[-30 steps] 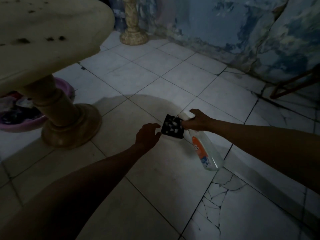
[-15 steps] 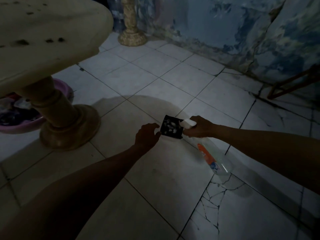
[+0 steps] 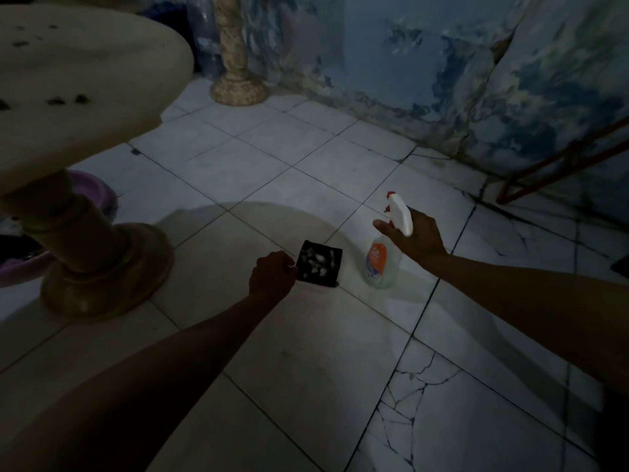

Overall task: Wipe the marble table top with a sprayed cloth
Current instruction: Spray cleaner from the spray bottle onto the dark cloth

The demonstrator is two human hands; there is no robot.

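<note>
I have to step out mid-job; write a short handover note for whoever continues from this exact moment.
Left hand pinches the edge of the dark square cloth, which carries white foam blobs.
Right hand is open against the clear spray bottle with white trigger head, which stands upright on the tiled floor.
Done: cloth sprayed.
Left: wipe the beige marble table top, upper left, which shows dark spots.

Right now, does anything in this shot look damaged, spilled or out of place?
Yes. The floor tile in front of the person is cracked into several pieces. The wall paint is blotchy and peeling. Dark spots mark the marble table top. Nothing looks spilled.
</note>
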